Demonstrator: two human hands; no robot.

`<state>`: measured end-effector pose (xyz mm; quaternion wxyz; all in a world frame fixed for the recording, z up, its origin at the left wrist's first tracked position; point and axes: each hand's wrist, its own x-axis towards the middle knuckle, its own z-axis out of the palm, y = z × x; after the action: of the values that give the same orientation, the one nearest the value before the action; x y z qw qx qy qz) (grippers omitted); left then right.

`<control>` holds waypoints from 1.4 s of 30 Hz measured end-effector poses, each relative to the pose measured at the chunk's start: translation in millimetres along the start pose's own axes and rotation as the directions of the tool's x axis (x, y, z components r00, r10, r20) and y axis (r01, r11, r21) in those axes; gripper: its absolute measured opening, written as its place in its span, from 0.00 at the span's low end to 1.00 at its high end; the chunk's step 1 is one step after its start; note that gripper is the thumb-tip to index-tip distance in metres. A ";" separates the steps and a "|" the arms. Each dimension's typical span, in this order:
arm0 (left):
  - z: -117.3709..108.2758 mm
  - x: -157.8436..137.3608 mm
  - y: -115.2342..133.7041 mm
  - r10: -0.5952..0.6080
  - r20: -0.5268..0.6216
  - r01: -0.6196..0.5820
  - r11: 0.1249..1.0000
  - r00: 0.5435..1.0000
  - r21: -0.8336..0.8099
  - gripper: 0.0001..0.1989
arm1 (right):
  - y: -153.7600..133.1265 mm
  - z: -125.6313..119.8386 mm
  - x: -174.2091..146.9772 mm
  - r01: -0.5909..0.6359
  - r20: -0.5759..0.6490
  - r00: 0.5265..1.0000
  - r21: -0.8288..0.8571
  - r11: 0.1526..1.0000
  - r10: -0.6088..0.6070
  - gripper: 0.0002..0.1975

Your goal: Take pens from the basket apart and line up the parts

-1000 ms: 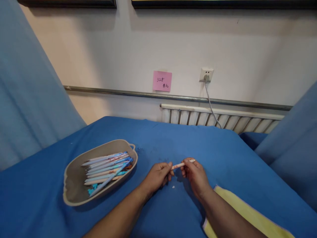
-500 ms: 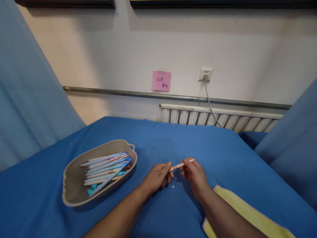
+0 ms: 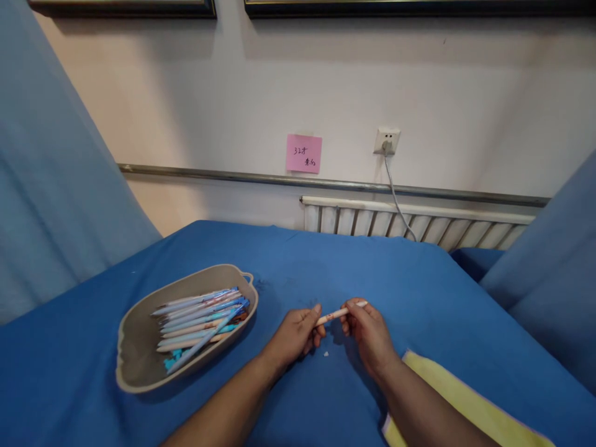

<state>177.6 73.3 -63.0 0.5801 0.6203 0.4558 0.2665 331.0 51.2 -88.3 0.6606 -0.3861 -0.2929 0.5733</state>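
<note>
Between my two hands a slim cream pen barrel with a small reddish-brown print is held almost level above the blue cloth. My left hand is closed on its left end, the thumb on top. Closed on the right end is my right hand, with a pale tip poking out past its fingers. A tiny white scrap lies on the cloth just below the barrel. Left of my hands stands a grey-brown plastic basket with several pens in blue, white and cream, along with small turquoise pieces.
A blue cloth covers the table. At the lower right a yellow cloth lies partly beneath my right forearm. Behind the table are a white radiator, a metal rail, a plugged-in socket and a pink note.
The pen barrel has turned slightly about its length, so its print shows more toward me. Both hands keep nearly the same place and grip.
</note>
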 end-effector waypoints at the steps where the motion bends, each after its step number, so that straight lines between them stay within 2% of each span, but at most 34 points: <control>1: -0.4 0.0 -0.4 -0.009 -0.004 0.008 1.000 1.000 -0.005 0.30 | 0.2 0.2 0.0 0.004 -0.003 1.000 -0.001 1.000 -0.004 0.13; 5: -0.9 -0.1 0.7 0.023 -0.060 -0.026 0.998 0.998 -0.063 0.23 | -0.9 0.8 -0.3 0.017 -0.019 1.000 -0.007 1.000 -0.017 0.13; 8: -0.1 -0.2 1.8 0.033 -0.064 -0.038 0.996 0.997 -0.077 0.21 | -1.9 0.9 -0.7 0.008 -0.014 1.000 -0.004 1.000 -0.008 0.13; 13: -0.2 -0.5 1.7 -0.018 0.000 0.018 0.997 1.000 -0.074 0.26 | -2.0 0.7 -1.2 0.003 -0.009 1.000 0.039 0.999 -0.003 0.13; 16: -2.6 -1.9 2.8 -0.064 0.012 0.065 0.977 0.998 -0.201 0.27 | -3.8 0.2 -1.5 -0.018 -0.013 1.000 0.076 0.997 0.019 0.11; 20: -4.4 -3.5 3.4 -0.047 -0.027 0.027 0.864 0.999 -0.503 0.25 | -6.2 1.1 -3.1 -0.159 -0.056 0.983 0.220 0.962 0.175 0.09; 22: -2.3 -2.5 1.7 0.001 -0.064 -0.035 0.847 0.998 -0.531 0.23 | -5.1 3.5 -5.1 -0.258 -0.048 0.957 0.308 0.916 0.286 0.08; 25: 3.3 0.2 -2.0 0.088 -0.065 -0.109 0.872 0.994 -0.477 0.19 | -1.1 8.7 -10.4 -0.349 0.014 0.928 0.378 0.858 0.371 0.08; 27: 6.7 1.3 -3.0 0.109 -0.073 -0.131 0.875 0.991 -0.466 0.17 | 0.8 12.4 -15.4 -0.392 0.071 0.916 0.365 0.845 0.394 0.09; 31: 8.1 -0.9 2.3 0.080 -0.091 -0.113 0.884 0.993 -0.453 0.16 | -0.3 18.6 -25.1 -0.457 0.217 0.883 0.192 0.869 0.416 0.08; 33: 6.4 -3.2 7.5 0.059 -0.094 -0.093 0.905 0.994 -0.414 0.17 | -2.0 20.2 -26.8 -0.421 0.266 0.878 0.034 0.907 0.398 0.10; 36: 2.8 -6.1 14.9 0.078 -0.103 -0.107 0.945 0.992 -0.308 0.18 | -4.3 19.3 -23.3 -0.270 0.196 0.935 -0.140 0.953 0.294 0.17; 39: 0.5 -7.6 18.1 0.106 -0.041 -0.111 0.983 0.994 -0.143 0.19 | -7.2 16.1 -16.8 -0.146 0.097 0.982 -0.138 0.980 0.160 0.19; 42: 0.8 -8.5 17.9 0.079 0.059 -0.077 0.997 0.995 -0.028 0.21 | -10.0 13.6 -12.4 -0.109 0.118 0.986 -0.091 0.990 0.119 0.17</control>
<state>179.1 67.0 -44.3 0.5904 0.6379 0.4103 0.2760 322.9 40.9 -72.0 0.5903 -0.3937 -0.3346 0.6201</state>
